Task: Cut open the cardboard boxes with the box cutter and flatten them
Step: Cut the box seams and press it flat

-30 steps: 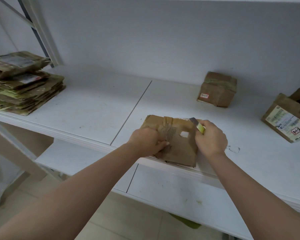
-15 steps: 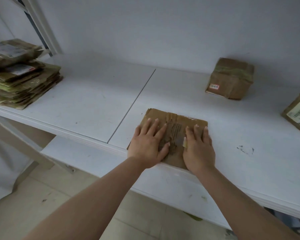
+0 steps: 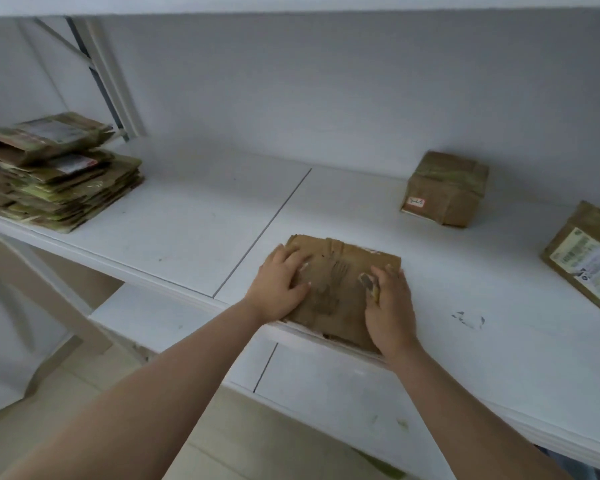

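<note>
So the flattened box is lying at the front edge of the white shelf, its near side hanging a bit over the lip. The left hand lies palm down on the left part of it, fingers spread and mostly straight, pressing rather than gripping. The right hand sits on the right part, and the box cutter is tucked under its thumb side, grey tip poking out; how tightly it's held is hard to tell. Far left on the shelf there's a stack of flattened cardboard. Two boxes not yet cut wait further back: a taped box near the wall and a labelled box at the right edge.
</note>
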Action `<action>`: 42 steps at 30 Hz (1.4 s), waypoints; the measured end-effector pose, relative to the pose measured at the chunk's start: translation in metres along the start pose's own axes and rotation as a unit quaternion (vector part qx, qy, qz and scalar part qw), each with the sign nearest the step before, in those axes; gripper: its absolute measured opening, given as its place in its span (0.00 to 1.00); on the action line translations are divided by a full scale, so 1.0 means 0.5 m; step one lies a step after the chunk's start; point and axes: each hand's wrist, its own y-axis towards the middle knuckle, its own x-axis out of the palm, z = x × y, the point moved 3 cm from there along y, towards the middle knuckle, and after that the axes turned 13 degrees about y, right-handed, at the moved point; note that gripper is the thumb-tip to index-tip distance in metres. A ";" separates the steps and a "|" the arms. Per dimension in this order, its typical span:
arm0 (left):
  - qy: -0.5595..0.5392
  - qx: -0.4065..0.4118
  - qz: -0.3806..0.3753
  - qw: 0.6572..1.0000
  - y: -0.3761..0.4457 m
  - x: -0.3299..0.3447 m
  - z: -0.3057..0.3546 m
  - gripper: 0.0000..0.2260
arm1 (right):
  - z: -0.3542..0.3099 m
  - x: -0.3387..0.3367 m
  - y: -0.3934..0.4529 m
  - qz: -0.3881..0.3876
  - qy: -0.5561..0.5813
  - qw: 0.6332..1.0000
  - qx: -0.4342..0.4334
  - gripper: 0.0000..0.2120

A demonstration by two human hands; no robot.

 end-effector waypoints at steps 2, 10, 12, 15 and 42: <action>0.018 -0.041 0.058 0.997 -0.009 -0.018 -0.007 0.30 | -0.012 -0.009 0.001 0.045 -0.036 0.998 -0.019 0.17; 0.122 -0.177 -0.010 0.976 -0.076 0.049 -0.034 0.29 | 0.005 0.010 -0.045 0.082 -0.145 0.986 -0.009 0.19; 0.121 -0.177 0.022 0.976 -0.086 0.059 -0.029 0.28 | 0.001 0.012 -0.045 0.078 -0.136 0.987 -0.032 0.18; 0.073 -0.164 0.086 0.980 -0.100 0.047 -0.024 0.24 | -0.006 0.015 -0.046 0.054 -0.150 0.987 -0.038 0.20; 0.014 -0.227 0.254 0.940 -0.250 -0.563 -0.709 0.25 | -0.706 0.603 -0.025 0.092 0.041 0.991 -0.085 0.21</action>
